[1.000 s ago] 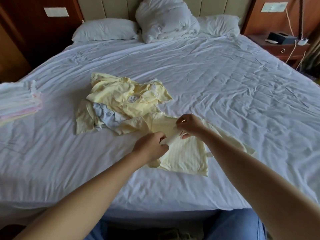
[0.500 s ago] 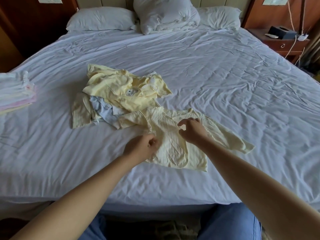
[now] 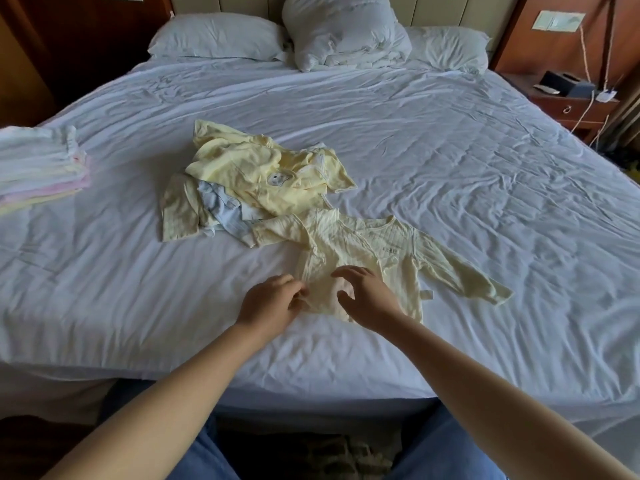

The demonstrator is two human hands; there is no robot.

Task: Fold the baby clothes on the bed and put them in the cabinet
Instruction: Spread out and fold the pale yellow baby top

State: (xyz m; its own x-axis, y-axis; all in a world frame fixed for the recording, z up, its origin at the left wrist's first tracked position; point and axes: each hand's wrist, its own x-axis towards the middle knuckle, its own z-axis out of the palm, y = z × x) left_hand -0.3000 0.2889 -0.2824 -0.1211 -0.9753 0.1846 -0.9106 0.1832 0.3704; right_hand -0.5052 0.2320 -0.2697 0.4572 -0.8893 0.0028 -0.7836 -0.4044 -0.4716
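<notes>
**Shirt laid out flat, first fold about to start**

The left hand (image 3: pixel 273 301) sits at the near left corner of a pale yellow long-sleeved shirt (image 3: pixel 360 247). Its fingers are curled in and appear to pinch the hem. The right hand (image 3: pixel 369 292) is spread wide with the fingers apart, over the lower front of the same shirt. Whether it presses the cloth or floats just above it cannot be told.

The shirt lies face up near the middle of the bed (image 3: pixel 485 174), toward its near edge, with both sleeves stretched out sideways. Its left sleeve touches the loose pile of unfolded clothes (image 3: pixel 263 174), yellow and light blue, just beyond it toward the head of the bed. A folded stack (image 3: pixel 41 168) of pastel pieces rests at the left edge. Pillows (image 3: pixel 214 36) and a bunched duvet (image 3: pixel 343 32) lie along the head, and a nightstand (image 3: pixel 571 105) stands past the far right corner.

The step in hand looks like smoothing and squaring this shirt before folding. The next move probably calls for bringing each sleeve across the chest and then doubling the body up from the hem, keeping the thin fabric flat so no creases get trapped. Several pieces remain unfolded, so the cabinet step looks well off.
</notes>
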